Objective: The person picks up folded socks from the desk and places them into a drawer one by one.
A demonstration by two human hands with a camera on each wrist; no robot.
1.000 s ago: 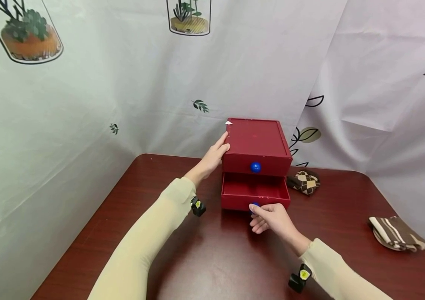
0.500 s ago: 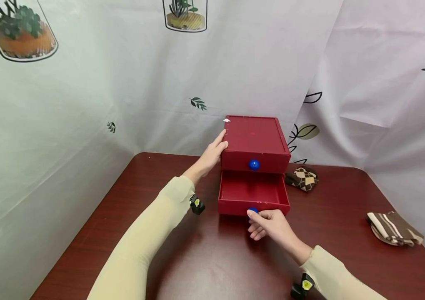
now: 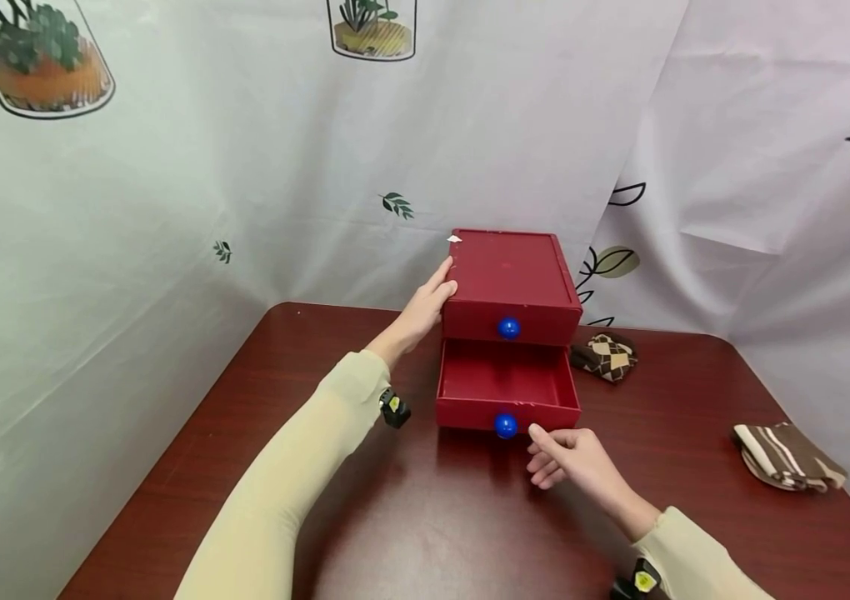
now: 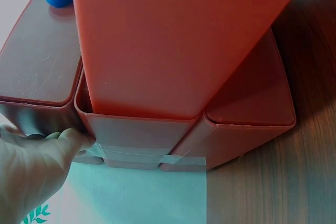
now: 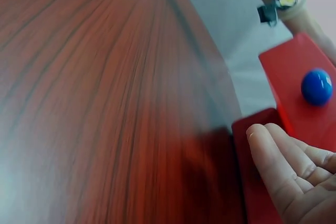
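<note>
A red drawer box [image 3: 511, 267] stands at the back of the table. Its upper drawer, with a blue knob [image 3: 509, 327], is closed. The lower drawer [image 3: 503, 375] is pulled out, and nothing shows inside it; its own blue knob [image 3: 506, 426] is bare. My left hand [image 3: 421, 312] rests against the box's left side, thumb near the top front corner; in the left wrist view the left hand [image 4: 39, 166] touches the casing. My right hand [image 3: 575, 458] is just right of the lower knob, apart from it, fingers relaxed and holding nothing.
A folded brown-and-cream checkered cloth item, perhaps socks [image 3: 608, 357], lies right of the box. Another folded striped one [image 3: 788, 457] lies near the right edge of the dark wooden table [image 3: 395, 533]. White printed curtains [image 3: 282, 150] hang behind and at both sides.
The lower drawer has slid further out toward me. My right hand has let go of its blue knob and moved right. The left hand has stayed on the box.
</note>
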